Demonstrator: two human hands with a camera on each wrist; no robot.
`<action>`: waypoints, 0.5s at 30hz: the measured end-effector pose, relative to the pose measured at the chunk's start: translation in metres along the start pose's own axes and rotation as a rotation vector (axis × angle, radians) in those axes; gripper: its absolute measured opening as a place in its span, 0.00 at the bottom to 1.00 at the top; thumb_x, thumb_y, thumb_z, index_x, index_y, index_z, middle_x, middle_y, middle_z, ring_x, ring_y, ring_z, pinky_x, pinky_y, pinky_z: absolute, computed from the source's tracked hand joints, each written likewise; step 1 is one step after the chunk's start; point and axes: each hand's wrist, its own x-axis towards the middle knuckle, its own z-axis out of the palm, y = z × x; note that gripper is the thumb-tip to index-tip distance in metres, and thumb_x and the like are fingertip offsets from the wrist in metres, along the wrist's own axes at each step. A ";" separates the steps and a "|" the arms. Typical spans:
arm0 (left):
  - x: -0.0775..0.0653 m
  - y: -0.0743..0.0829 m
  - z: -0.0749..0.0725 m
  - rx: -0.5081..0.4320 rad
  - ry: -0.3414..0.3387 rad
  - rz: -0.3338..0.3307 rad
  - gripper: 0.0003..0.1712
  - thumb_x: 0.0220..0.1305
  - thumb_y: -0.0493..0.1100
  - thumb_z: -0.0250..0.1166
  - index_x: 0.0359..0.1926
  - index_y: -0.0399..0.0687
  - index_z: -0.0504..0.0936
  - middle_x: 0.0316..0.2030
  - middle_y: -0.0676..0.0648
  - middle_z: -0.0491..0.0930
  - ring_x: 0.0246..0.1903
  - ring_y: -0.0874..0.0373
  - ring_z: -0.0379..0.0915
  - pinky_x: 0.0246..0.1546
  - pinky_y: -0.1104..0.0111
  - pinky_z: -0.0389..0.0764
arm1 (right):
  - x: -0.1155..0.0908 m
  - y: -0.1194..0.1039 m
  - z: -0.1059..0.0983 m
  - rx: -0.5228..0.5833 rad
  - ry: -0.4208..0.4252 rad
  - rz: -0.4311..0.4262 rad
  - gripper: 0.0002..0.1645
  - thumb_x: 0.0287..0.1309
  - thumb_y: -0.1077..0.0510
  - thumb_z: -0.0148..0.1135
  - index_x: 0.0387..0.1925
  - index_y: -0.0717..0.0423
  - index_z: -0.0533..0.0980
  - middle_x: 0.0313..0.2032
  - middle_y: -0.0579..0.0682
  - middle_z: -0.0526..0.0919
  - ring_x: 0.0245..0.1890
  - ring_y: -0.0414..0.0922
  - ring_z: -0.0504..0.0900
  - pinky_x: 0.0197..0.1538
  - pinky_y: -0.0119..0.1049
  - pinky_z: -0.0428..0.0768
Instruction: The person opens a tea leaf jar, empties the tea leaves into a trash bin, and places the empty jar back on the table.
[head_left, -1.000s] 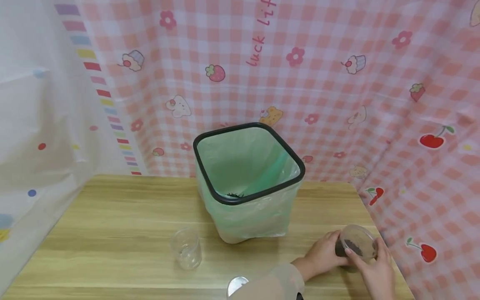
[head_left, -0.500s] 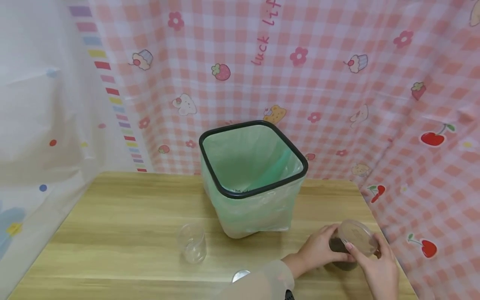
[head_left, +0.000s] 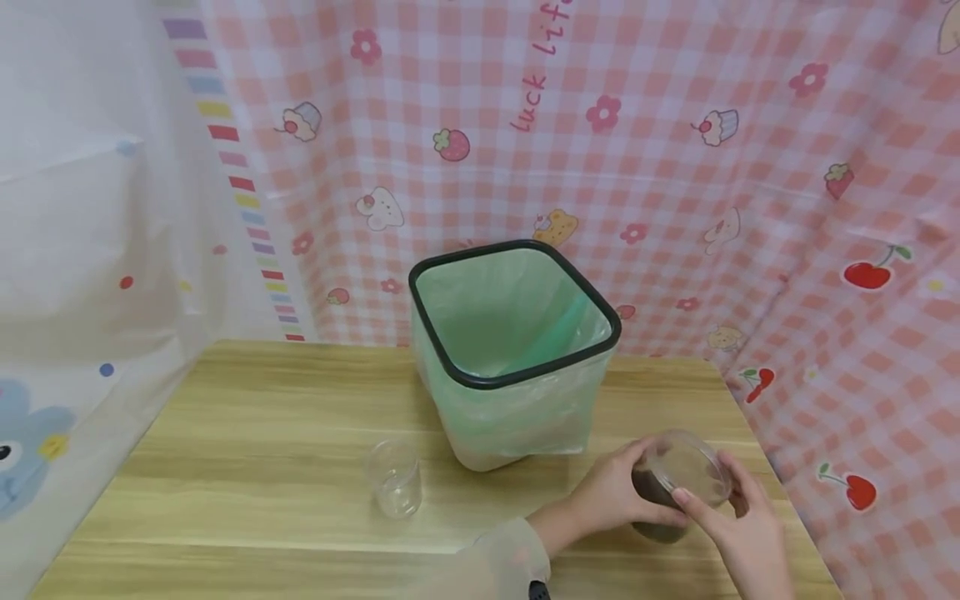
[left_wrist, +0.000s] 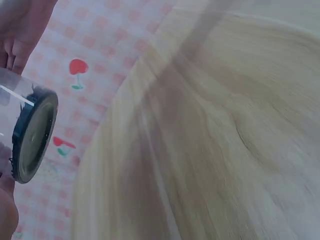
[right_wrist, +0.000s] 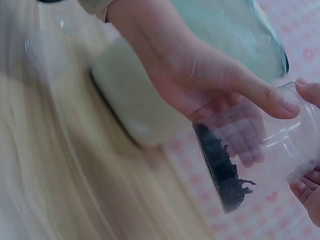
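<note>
A clear jar point(head_left: 686, 467) with dark, dry shreds, perhaps tea leaves point(right_wrist: 225, 175), at its bottom is held tilted above the table, right of the bin. My left hand point(head_left: 611, 492) grips the jar's side, thumb across the front. The right hand point(head_left: 738, 521) holds the upper end, thumb and fingers round the rim. Whether a clear lid covers that end, I cannot tell. The jar's dark base point(left_wrist: 37, 135) shows in the left wrist view. In the right wrist view, the left hand point(right_wrist: 200, 75) lies along the jar and part of the right hand point(right_wrist: 310, 195) shows at the edge.
A square bin point(head_left: 517, 417) with a pale green liner and black rim stands at the back of the wooden table point(head_left: 262, 467). Left of it is a clear cup point(head_left: 397, 483). A checked pink cloth point(head_left: 480, 192) hangs behind and along the right side.
The jar and both hands have moved left, towards the bin, with the grip kept. The head view has shifted; dark bits inside the bin and a silvery round thing near the sleeve no longer show.
</note>
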 end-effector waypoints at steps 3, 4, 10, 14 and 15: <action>-0.011 0.004 -0.012 -0.037 -0.015 0.011 0.48 0.40 0.54 0.77 0.64 0.62 0.64 0.57 0.63 0.69 0.54 0.70 0.66 0.51 0.74 0.70 | -0.009 -0.009 0.007 -0.009 -0.008 -0.045 0.58 0.54 0.42 0.64 0.73 0.53 0.38 0.68 0.67 0.48 0.66 0.68 0.47 0.61 0.66 0.55; -0.014 0.005 -0.016 -0.052 -0.020 0.011 0.48 0.40 0.53 0.77 0.64 0.62 0.64 0.57 0.63 0.69 0.53 0.70 0.65 0.52 0.74 0.70 | -0.011 -0.011 0.010 -0.001 -0.006 -0.065 0.57 0.55 0.44 0.64 0.73 0.54 0.39 0.67 0.66 0.49 0.66 0.68 0.48 0.61 0.65 0.54; -0.035 0.009 -0.041 -0.092 -0.015 0.036 0.49 0.40 0.51 0.78 0.64 0.59 0.63 0.56 0.62 0.70 0.53 0.70 0.66 0.53 0.72 0.69 | -0.021 -0.021 0.032 0.098 0.010 -0.172 0.50 0.54 0.54 0.67 0.71 0.56 0.48 0.65 0.55 0.55 0.68 0.56 0.52 0.68 0.35 0.52; -0.049 0.008 -0.054 -0.023 0.030 0.073 0.52 0.39 0.52 0.78 0.65 0.57 0.61 0.55 0.60 0.71 0.52 0.68 0.68 0.52 0.71 0.71 | -0.026 -0.026 0.046 0.173 -0.008 -0.230 0.47 0.52 0.60 0.67 0.69 0.57 0.52 0.64 0.51 0.57 0.67 0.50 0.55 0.68 0.30 0.52; -0.052 0.008 -0.056 0.000 0.045 0.080 0.53 0.38 0.53 0.78 0.66 0.57 0.61 0.55 0.59 0.72 0.52 0.67 0.68 0.52 0.71 0.71 | -0.027 -0.027 0.049 0.188 -0.021 -0.240 0.47 0.53 0.61 0.67 0.69 0.57 0.52 0.64 0.51 0.57 0.67 0.50 0.54 0.69 0.34 0.51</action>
